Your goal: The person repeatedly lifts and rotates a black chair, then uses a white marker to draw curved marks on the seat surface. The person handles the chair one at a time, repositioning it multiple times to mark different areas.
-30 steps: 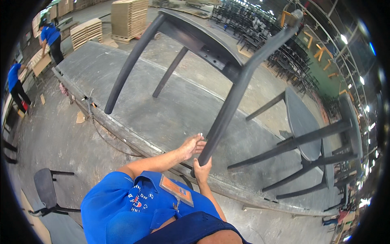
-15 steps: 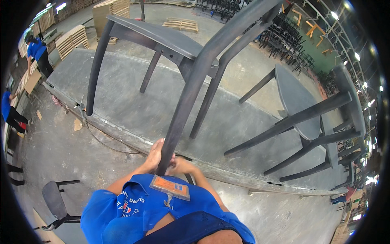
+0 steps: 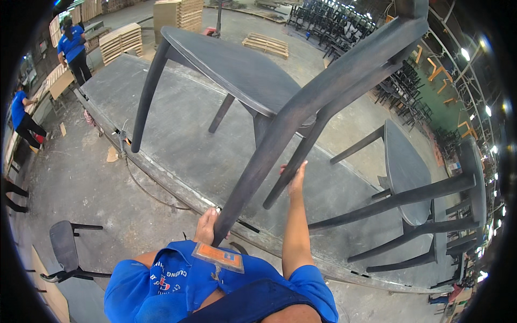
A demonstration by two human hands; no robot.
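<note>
A dark grey wooden chair (image 3: 231,72) stands large in front of me, its seat facing up, tilted over a long grey table (image 3: 177,118). My left hand (image 3: 205,226) is closed round the lower end of its nearest leg (image 3: 253,161), some fingers hidden behind the wood. Farther right, my right hand (image 3: 296,178) grips another leg (image 3: 307,145) of this chair near its lower part. Whether the chair's feet touch the tabletop, I cannot tell.
A second dark chair (image 3: 406,167) lies tipped on the table at right. Another chair (image 3: 65,245) is at lower left. A cable (image 3: 142,188) hangs along the table edge. Two people in blue shirts (image 3: 70,43) work at far left, near pallet stacks (image 3: 119,40).
My right hand has left the nearest leg's end and moved up and right onto another leg. The chair sits slightly lower and farther right in view, with its seat showing more.
</note>
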